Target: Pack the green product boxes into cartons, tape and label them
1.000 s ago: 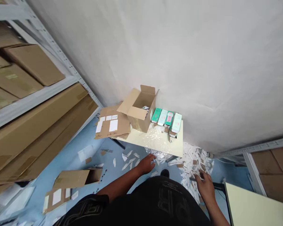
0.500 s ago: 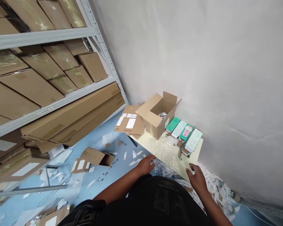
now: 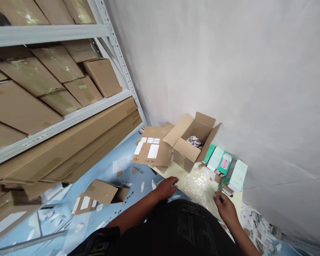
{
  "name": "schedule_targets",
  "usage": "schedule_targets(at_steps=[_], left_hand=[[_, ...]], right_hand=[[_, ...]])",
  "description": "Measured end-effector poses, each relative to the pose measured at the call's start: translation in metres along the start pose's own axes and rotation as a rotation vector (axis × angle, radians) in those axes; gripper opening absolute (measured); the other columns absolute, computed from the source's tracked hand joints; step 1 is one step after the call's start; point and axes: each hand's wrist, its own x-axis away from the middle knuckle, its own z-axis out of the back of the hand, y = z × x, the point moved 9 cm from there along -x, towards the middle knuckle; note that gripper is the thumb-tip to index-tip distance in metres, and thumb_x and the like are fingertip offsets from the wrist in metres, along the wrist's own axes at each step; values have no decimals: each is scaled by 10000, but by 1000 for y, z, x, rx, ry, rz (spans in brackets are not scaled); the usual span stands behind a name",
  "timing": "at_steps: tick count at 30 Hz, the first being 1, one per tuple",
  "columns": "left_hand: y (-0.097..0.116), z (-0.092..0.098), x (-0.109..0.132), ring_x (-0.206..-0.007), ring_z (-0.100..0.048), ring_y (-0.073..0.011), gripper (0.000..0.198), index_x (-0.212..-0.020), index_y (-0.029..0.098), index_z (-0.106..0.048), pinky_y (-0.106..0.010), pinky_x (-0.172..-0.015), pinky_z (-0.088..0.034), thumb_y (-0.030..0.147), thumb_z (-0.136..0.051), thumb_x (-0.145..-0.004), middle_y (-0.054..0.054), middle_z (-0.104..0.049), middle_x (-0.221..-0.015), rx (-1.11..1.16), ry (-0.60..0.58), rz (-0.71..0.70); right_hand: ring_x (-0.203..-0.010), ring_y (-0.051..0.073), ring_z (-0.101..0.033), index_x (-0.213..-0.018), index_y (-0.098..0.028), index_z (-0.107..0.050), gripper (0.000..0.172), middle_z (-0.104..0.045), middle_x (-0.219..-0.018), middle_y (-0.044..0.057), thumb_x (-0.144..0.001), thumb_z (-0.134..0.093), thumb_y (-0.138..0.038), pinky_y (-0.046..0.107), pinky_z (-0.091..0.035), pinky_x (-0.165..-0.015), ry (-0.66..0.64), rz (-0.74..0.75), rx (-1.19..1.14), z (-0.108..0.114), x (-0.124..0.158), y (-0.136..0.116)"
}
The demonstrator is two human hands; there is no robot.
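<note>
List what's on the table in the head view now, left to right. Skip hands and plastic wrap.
Flattened cardboard with white labels → open carton → green box → pale box → green box with pink patch → pale-topped box

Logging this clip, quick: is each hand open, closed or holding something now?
Left hand: partly open, fingers loosely curled, nothing seen in it.
Right hand: fingers curled; whether it grips anything cannot be told.

Black short-sleeved shirt (image 3: 154, 238) with faint, large outlined print (image 3: 194, 229) across the front and similar markings (image 3: 94, 246) on the left sleeve (image 3: 106, 235).
</note>
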Motion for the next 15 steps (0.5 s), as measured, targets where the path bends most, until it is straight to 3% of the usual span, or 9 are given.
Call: schedule_targets(at_steps=[5,7,9,12,13,15], left_hand=[[-53,49,-24,-1022,-677,-227,364,-1227,204,-658,-335,-919,-506,294,-580,-884,-75,-720,-1146,-12,-20,-14],[-79,84,-36,-1049,-662,-242,314,-1172,189,-676,-354,-961,-495,271,-564,-890,-91,-716,-1119,-70,60,17],[-114,134,-47,-1150,-623,-276,297,-1148,166,-677,-394,-1056,-453,261,-565,-890,-124,-695,-1165,-149,223,102],[-192,221,-45,-1370,-487,-357,478,-1306,141,-592,-491,-1164,-363,357,-630,-881,-197,-569,-1421,-193,532,430],[-223,241,-39,-1431,-424,-391,586,-1370,139,-540,-520,-1156,-368,400,-662,-859,-222,-486,-1513,-152,580,586],[-279,256,-30,-1435,-422,-446,774,-1423,102,-469,-543,-1088,-435,468,-735,-795,-290,-434,-1541,42,513,818]], right_hand=[[-907,277,-726,-1035,-210,-747,465,-780,-991,83,-873,-559,-604,380,-551,-854,-10,-37,-6,-43,-9,-56],[-904,277,-728,-1042,-213,-748,471,-784,-992,81,-872,-559,-609,380,-554,-840,-5,-53,-6,-54,-12,-73],[-932,280,-732,-1062,-219,-748,480,-787,-1027,82,-869,-563,-618,385,-555,-855,-9,-76,5,-61,-13,-83],[-994,288,-734,-1067,-227,-750,485,-787,-1100,92,-859,-578,-630,391,-553,-901,-40,-106,21,-70,-13,-86],[-1006,289,-735,-1064,-228,-751,483,-788,-1111,94,-854,-584,-630,390,-553,-909,-56,-111,24,-72,-13,-87],[-1013,292,-737,-1056,-228,-752,480,-790,-1112,94,-846,-597,-631,393,-554,-917,-86,-119,33,-77,-14,-88]])
